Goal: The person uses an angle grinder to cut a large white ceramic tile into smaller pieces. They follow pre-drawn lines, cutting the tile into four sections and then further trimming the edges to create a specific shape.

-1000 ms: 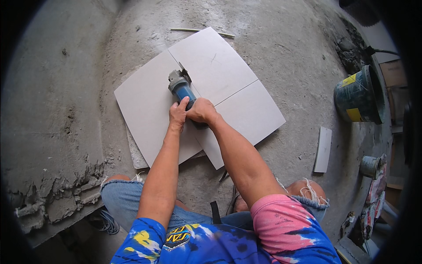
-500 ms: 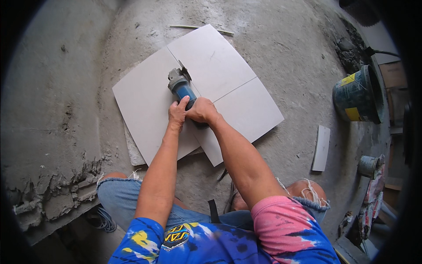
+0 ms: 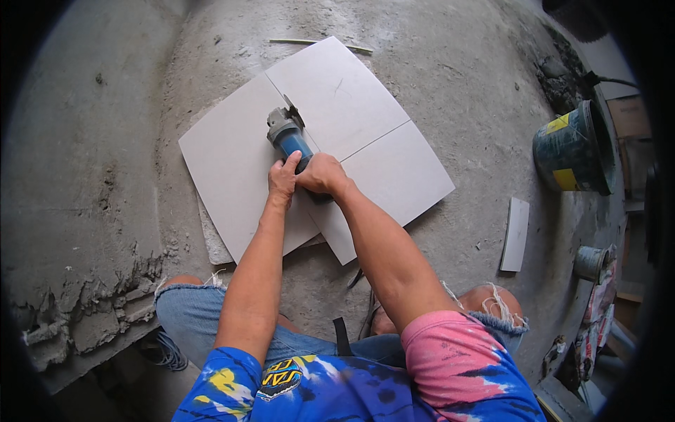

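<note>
Both my hands are closed around a blue angle grinder with a grey metal head. Its cutting disc stands on edge near the seam between pale tiles. My left hand grips the near left side of the body, thumb lying along it. My right hand wraps the rear part from the right and hides most of it. Beneath the tool lie large off-white tiles, parted by thin straight lines. Whether the disc touches the tile or is spinning, I cannot tell.
A narrow tile strip lies on the concrete floor to the right. Beyond it are a dark bucket with yellow patches and a small can. A thin strip lies past the tiles. Rough broken mortar edges the left side.
Hardly anything differs. The grinder and both hands keep their place on the tiles, and the whole view has shifted very slightly.
</note>
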Action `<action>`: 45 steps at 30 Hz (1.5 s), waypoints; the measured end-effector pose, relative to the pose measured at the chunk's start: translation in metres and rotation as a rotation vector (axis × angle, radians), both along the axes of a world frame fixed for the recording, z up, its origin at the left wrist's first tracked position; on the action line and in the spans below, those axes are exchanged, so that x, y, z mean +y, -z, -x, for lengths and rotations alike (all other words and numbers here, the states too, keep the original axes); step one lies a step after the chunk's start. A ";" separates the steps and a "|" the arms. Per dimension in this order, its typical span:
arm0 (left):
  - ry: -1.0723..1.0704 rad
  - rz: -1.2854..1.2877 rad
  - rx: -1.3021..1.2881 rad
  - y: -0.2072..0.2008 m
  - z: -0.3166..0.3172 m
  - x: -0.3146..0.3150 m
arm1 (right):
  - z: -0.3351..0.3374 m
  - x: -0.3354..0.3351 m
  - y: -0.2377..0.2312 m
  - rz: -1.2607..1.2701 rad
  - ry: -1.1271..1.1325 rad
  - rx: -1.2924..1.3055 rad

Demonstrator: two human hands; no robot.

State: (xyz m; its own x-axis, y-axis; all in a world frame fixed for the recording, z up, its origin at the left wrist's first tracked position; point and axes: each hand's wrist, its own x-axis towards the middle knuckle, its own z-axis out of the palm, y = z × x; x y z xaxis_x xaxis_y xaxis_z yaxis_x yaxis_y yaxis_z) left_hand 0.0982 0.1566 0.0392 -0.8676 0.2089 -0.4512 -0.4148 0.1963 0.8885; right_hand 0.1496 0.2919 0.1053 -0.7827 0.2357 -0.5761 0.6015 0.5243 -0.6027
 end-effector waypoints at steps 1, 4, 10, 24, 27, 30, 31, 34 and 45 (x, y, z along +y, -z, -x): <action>-0.001 -0.006 0.005 0.002 0.001 -0.001 | 0.000 0.000 0.000 -0.002 -0.003 -0.001; -0.003 -0.016 0.015 0.005 0.002 -0.001 | 0.001 0.000 -0.003 0.006 -0.009 -0.008; 0.002 0.000 0.018 0.006 0.002 0.000 | 0.001 0.000 0.002 -0.011 -0.011 -0.003; 0.045 0.008 -0.002 0.007 0.000 -0.004 | -0.005 -0.001 -0.001 0.004 0.001 -0.008; 0.010 -0.010 0.026 0.007 -0.004 -0.003 | -0.009 -0.001 -0.004 0.010 0.001 -0.014; 0.034 0.007 0.038 0.004 -0.006 -0.004 | -0.011 -0.001 -0.002 0.003 -0.002 -0.008; 0.045 0.001 0.032 0.002 -0.008 -0.003 | -0.013 0.000 0.000 -0.002 -0.002 -0.005; 0.066 0.002 0.027 -0.001 -0.010 -0.003 | -0.016 0.000 0.004 -0.016 -0.009 0.055; 0.063 0.033 0.036 -0.002 -0.010 -0.003 | -0.014 -0.001 0.007 -0.022 -0.002 0.042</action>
State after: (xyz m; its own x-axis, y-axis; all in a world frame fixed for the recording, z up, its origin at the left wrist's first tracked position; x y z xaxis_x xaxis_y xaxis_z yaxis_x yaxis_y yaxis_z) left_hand 0.1084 0.1541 0.0413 -0.8692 0.2486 -0.4273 -0.3684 0.2506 0.8952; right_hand 0.1639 0.2908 0.0986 -0.8064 0.2467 -0.5375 0.5752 0.5385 -0.6157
